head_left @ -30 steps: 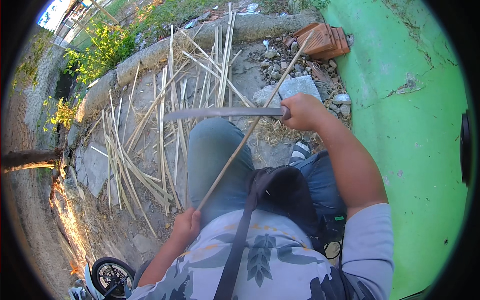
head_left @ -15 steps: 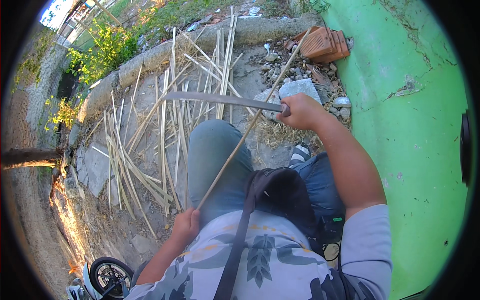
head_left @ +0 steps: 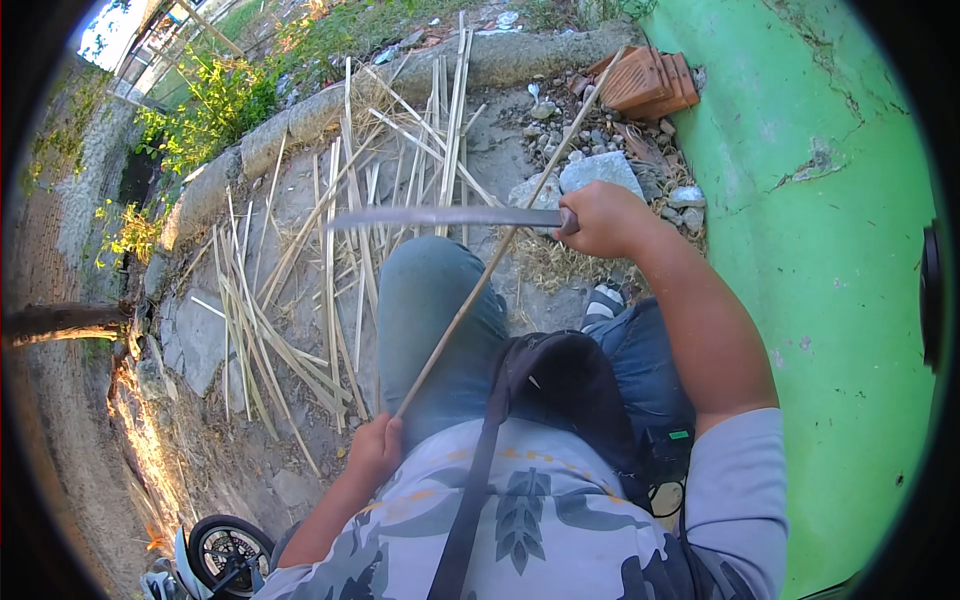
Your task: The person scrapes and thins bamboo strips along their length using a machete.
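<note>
My right hand [head_left: 605, 219] is closed round the handle of a machete [head_left: 440, 217]. Its long blade points left and is smeared by motion. A long thin strip of bamboo [head_left: 463, 315] slants from my lap up to the right, and the blade crosses it, apparently in contact. Down by my left hip, my left hand [head_left: 374, 447] grips the strip's near end. The strip's far end reaches toward some orange bricks. My bent knee in jeans lies under the middle of the strip.
Many pale split strips [head_left: 330, 270] lie scattered on the ground ahead and left. A low concrete kerb [head_left: 270, 140] runs behind them. Orange hollow bricks [head_left: 648, 82] and rubble sit beside the green wall [head_left: 820, 300]. A motorcycle wheel [head_left: 230, 553] shows at lower left.
The machete blade has swung slightly, its tip moving down in the picture. Both hands keep their grips, and the bamboo strip stays nearly in place.
</note>
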### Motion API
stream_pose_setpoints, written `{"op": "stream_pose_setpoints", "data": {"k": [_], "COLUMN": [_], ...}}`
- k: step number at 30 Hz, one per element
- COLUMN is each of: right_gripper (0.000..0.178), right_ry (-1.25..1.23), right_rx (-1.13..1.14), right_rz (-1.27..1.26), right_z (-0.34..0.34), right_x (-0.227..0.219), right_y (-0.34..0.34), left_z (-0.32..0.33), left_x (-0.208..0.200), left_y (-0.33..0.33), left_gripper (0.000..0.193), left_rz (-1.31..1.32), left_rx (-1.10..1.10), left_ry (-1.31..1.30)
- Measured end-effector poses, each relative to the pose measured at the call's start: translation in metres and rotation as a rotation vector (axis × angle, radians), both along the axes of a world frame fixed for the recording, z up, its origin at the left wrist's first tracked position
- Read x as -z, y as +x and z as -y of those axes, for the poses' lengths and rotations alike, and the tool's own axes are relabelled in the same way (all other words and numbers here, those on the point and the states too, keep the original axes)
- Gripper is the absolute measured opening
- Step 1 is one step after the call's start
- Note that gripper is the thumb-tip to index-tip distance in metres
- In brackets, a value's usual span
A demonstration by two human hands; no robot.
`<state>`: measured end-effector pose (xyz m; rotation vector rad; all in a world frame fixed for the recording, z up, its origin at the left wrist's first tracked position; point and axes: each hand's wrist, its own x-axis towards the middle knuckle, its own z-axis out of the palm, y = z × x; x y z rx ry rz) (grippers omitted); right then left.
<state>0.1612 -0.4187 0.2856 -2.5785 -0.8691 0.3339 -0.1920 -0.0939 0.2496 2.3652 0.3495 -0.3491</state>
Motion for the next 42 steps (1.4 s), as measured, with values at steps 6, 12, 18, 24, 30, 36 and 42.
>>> {"op": "stream_pose_setpoints", "data": {"k": [6,12,18,24,30,36,42], "right_gripper": [0.030,0.028,0.033,0.031,0.031,0.027,0.026], "right_ry": [0.024,-0.086,0.047,0.043,0.194,-0.135,-0.026], "right_rx": [0.126,-0.014,0.177,0.108,0.086,0.123,0.012], "right_rz": [-0.211,-0.037,-0.225,-0.058,0.060,0.394,0.221], "right_z": [0.015,0.005,0.027,0.027,0.042,0.039,0.030], "right_x": [0.007,-0.005,0.010,-0.008,-0.020,-0.023,-0.024], "right_y": [0.020,0.005,0.030,0.017,0.015,0.013,0.010], "left_z": [0.005,-0.002,0.006,0.001,-0.001,0.000,-0.004], "left_x": [-0.003,0.002,-0.004,0.002,0.007,0.008,0.014], "left_y": [0.005,-0.002,0.007,0.001,0.000,0.001,-0.001], "left_gripper": [0.043,0.042,0.042,0.043,0.045,0.046,0.044], "left_rz": [0.007,-0.017,0.009,-0.003,0.016,0.023,0.046], "left_rx": [-0.004,0.017,0.001,0.012,0.002,-0.010,0.001], "left_ry": [0.004,0.029,0.006,0.019,-0.030,-0.056,-0.051]}}
